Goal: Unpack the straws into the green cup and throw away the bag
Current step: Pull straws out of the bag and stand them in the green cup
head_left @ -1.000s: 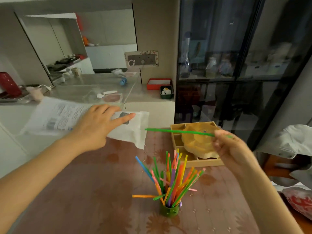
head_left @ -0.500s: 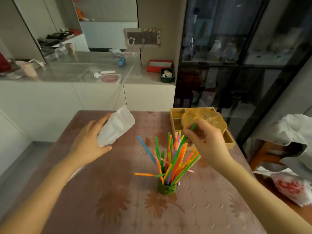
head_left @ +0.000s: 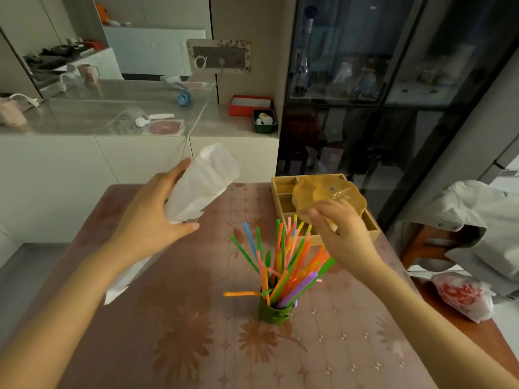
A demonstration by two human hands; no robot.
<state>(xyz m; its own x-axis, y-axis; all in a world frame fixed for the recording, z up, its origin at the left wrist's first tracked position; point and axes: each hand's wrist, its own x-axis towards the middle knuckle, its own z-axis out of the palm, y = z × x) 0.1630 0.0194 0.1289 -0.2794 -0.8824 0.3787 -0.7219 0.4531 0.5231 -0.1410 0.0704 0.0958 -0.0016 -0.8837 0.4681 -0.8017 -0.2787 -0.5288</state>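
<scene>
We note the left hand (head_left: 151, 220) grasping the crinkled, translucent white bag (head_left: 205, 181) above the floral-patterned table (head_left: 196, 346). The right hand (head_left: 345, 234) is relaxed, fingers loosely curled, empty. Thin coloured plastic straws (head_left: 283, 265) fan out of the cylindrical green cup (head_left: 273, 313).

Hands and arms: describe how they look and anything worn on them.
The left hand and right hand are bare, as are both forearms up to the frame edge. No sleeves, gloves, watch, bracelet or rings show. The fingers carry no visible markings.
</scene>
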